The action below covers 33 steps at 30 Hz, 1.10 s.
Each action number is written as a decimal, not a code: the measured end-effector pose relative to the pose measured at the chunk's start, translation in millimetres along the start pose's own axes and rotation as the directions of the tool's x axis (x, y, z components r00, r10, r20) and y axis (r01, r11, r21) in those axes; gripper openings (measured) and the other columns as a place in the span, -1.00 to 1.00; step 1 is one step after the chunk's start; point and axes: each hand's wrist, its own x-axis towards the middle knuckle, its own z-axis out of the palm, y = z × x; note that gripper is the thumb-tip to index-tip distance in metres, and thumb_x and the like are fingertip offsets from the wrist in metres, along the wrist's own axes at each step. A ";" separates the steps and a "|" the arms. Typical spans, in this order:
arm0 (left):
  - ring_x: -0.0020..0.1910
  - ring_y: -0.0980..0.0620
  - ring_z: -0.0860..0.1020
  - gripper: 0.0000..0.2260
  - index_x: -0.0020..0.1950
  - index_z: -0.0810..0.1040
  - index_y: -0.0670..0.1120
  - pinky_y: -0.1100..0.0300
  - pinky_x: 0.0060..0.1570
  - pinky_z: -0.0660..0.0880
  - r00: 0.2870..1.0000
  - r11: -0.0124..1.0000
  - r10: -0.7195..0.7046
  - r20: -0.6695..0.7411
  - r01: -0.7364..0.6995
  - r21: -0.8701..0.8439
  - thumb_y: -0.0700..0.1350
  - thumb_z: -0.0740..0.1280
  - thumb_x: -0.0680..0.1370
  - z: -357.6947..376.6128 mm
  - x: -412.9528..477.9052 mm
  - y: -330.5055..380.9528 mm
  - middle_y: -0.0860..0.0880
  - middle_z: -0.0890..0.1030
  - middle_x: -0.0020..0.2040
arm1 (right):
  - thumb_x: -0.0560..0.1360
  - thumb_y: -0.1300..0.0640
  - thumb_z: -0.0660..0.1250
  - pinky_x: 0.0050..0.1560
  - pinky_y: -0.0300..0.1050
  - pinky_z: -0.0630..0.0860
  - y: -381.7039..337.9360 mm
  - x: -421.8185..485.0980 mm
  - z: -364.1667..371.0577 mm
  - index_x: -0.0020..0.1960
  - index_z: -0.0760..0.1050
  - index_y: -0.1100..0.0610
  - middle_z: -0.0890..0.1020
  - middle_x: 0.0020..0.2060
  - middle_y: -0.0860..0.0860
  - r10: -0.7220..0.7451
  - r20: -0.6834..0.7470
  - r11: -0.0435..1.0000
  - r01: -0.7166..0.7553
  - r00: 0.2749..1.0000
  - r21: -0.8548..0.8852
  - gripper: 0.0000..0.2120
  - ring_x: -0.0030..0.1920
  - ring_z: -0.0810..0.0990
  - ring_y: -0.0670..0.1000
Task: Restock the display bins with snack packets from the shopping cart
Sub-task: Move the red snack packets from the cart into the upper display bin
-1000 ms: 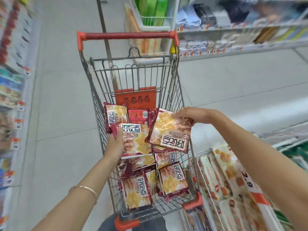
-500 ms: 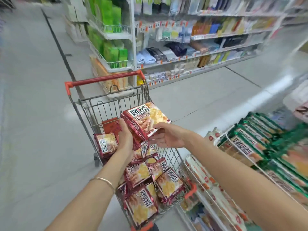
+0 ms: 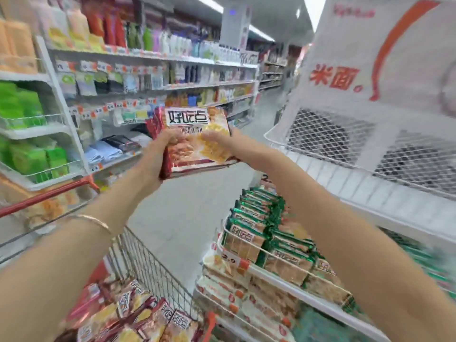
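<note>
Both hands hold a small stack of red snack packets raised at chest height over the aisle. My left hand grips the stack's left edge and underside. My right hand lies over the front of the top packet, its fingers partly hidden in blur. Below at the left, the shopping cart holds several more red packets. To the right stand wire display bins stocked with green packets. Above them is a white mesh bin.
A red cart handle shows at the left. Store shelves with green boxes and hanging goods line the far side of the grey aisle floor. A white sign with red characters hangs over the mesh bin.
The hands lifted the red packets out of the cart and up and rightwards toward the display bins. The view swung up from the cart to the shelves.
</note>
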 end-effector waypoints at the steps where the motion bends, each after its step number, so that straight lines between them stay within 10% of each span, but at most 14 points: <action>1: -0.35 0.07 0.65 -0.72 -0.09 0.59 -0.07 0.25 -0.30 0.61 0.998 1.000 0.012 0.056 -0.012 0.004 0.07 0.42 0.32 26.3 12.6 11.8 -0.01 0.68 -0.26 | 0.34 -0.41 0.43 0.23 -0.01 0.54 -1.9 1.1 -27.2 0.19 0.54 0.04 0.64 0.14 0.00 -0.022 -0.046 1.000 0.021 0.999 -0.012 -0.36 0.08 0.63 -0.03; 6: -0.56 0.15 0.53 -0.82 -0.25 0.55 -0.05 0.34 -0.51 0.48 0.953 0.993 0.062 0.297 -0.089 0.080 -0.02 0.33 0.51 154.4 81.6 54.7 0.05 0.60 -0.45 | 0.48 0.04 0.48 -0.16 -0.22 0.53 1.7 -9.4 -166.7 0.02 0.60 0.14 0.67 -0.23 -0.02 -0.012 -0.184 0.974 0.053 0.983 0.221 -0.78 -0.27 0.63 -0.07; 10: -0.22 0.06 0.67 -0.80 -0.01 0.58 -0.08 0.19 -0.08 0.59 0.893 0.881 -0.007 0.450 -0.208 0.426 -0.03 0.48 0.46 228.3 137.9 45.2 0.01 0.71 -0.22 | 0.50 0.22 0.44 -0.11 -0.11 0.66 53.7 -25.3 -249.6 0.12 0.60 0.24 0.72 -0.11 0.05 0.148 -0.153 0.949 -0.096 0.977 0.301 -0.79 -0.12 0.71 0.00; 17: 0.14 0.03 0.51 -0.19 0.38 0.27 -0.03 0.10 0.16 0.49 0.810 0.364 -0.239 0.535 -0.436 0.823 0.03 0.66 0.30 282.9 213.1 -50.8 0.03 0.51 0.18 | 0.33 0.30 0.58 0.25 0.13 0.57 196.4 -6.8 -267.7 -0.08 0.57 0.24 0.67 -0.09 0.16 0.434 -0.126 0.888 -0.399 0.892 0.231 -0.76 -0.04 0.66 0.07; 23: 0.28 -0.02 0.46 -0.08 0.47 0.28 -0.02 0.01 0.31 0.44 0.767 -0.097 -0.127 0.629 -0.640 0.762 0.32 0.55 0.26 275.7 252.5 -68.1 0.00 0.47 0.30 | 0.38 0.28 0.57 -0.29 -0.36 0.48 221.2 16.2 -249.4 0.22 0.36 0.08 0.51 -0.12 -0.17 0.294 -0.206 0.952 -0.268 0.933 0.147 -0.46 -0.18 0.51 -0.24; 29: 0.60 -0.03 0.01 0.08 0.64 -0.14 0.00 0.03 0.56 -0.05 0.674 -0.455 -0.159 0.722 -0.699 0.553 0.38 0.42 0.38 273.2 265.6 -72.0 -0.02 0.03 0.63 | 0.43 0.15 0.55 0.10 -0.29 0.49 240.9 54.8 -224.2 0.46 0.22 0.07 0.55 0.19 -0.08 0.093 -0.393 0.994 -0.108 0.915 -0.016 -0.26 0.11 0.54 -0.13; 33: 0.61 -0.02 -0.19 0.12 0.59 -0.39 0.01 0.01 0.57 -0.21 0.608 -0.543 -0.151 0.780 -0.710 0.448 0.31 0.41 0.44 264.7 273.3 -78.8 -0.04 -0.23 0.64 | 0.52 -0.19 0.37 0.55 -0.10 0.06 257.8 59.4 -217.0 0.62 -0.10 -0.02 0.05 0.59 -0.06 -0.157 -0.382 0.875 -0.051 0.910 -0.481 -0.11 0.56 0.07 -0.06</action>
